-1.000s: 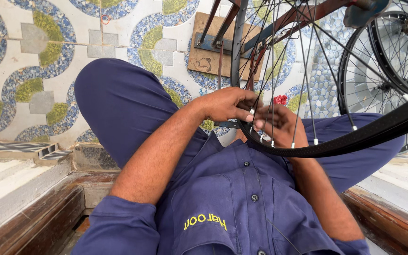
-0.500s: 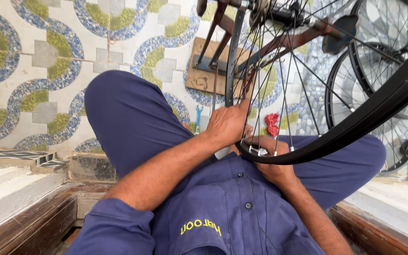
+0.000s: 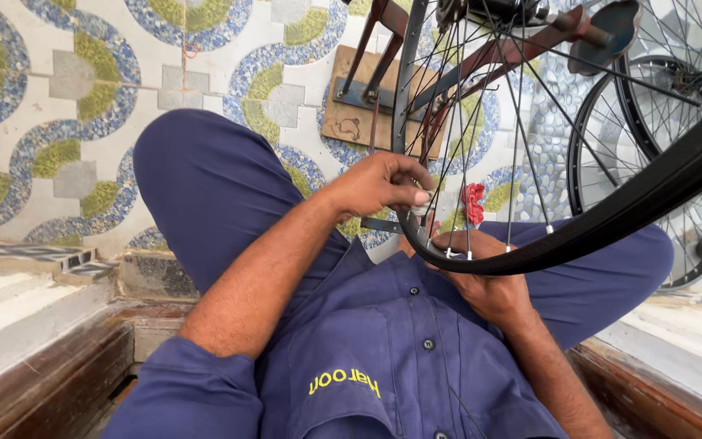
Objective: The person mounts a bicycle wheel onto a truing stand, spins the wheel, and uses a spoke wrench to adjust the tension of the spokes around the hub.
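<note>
A bicycle wheel with a black rim (image 3: 611,219) and thin steel spokes (image 3: 513,138) hangs in a brown stand over my lap. My left hand (image 3: 379,185) grips the rim's lower left edge, fingers curled around a spoke end. Just under the rim sits my right hand (image 3: 485,280), fingers closed near the spoke ends; what it pinches is hidden by the rim. A small red thing (image 3: 474,203) shows behind the spokes between my hands. The hub (image 3: 497,10) is at the top.
A second spoked wheel (image 3: 676,122) stands at the right. The stand's wooden base board (image 3: 355,106) rests on the patterned tile floor (image 3: 83,97). My knees in dark blue trousers flank the wheel. A stone and wood ledge (image 3: 42,325) runs at the left.
The view has tilted, so the wheel sits higher and further right. My left hand has shifted along the rim's lower edge and my right hand now lies beneath the rim.
</note>
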